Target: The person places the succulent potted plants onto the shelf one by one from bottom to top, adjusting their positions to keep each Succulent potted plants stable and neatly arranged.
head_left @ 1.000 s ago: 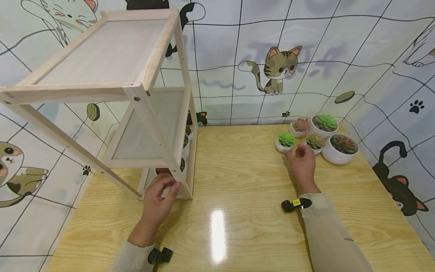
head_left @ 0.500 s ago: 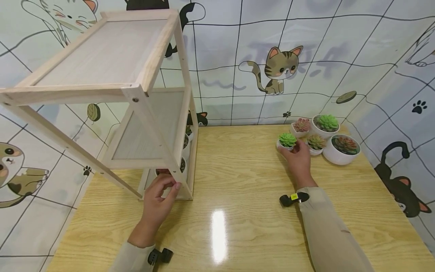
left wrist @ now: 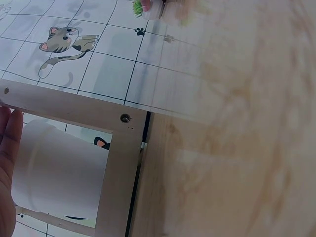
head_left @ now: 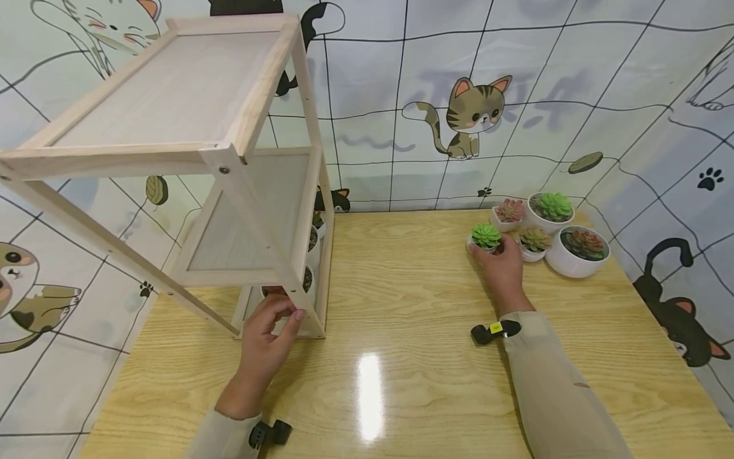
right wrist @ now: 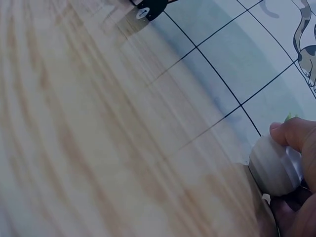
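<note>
A small white pot with a green succulent [head_left: 485, 236] stands at the left of the plant group in the head view. My right hand [head_left: 504, 268] grips this pot, thumb at its front left and fingers at its right; the white pot [right wrist: 274, 168] shows between them in the right wrist view. My left hand [head_left: 266, 338] holds the front right post of a pale wooden shelf rack [head_left: 246, 210], low down. Just behind those fingers, white pots [left wrist: 61, 170] stand on the lowest shelf, partly hidden by the post and the middle shelf.
Beside my right hand are a pink succulent [head_left: 509, 211], a yellowish succulent [head_left: 534, 240], a larger green one [head_left: 553, 207] and a reddish one in a wide white bowl [head_left: 576, 252]. The wooden table [head_left: 401, 306] meets a cat-patterned wall [head_left: 367, 127] at the back.
My right hand has moved slightly left from between the small plants and taken hold of the pot with the green succulent. My left hand has stayed at the rack post.
</note>
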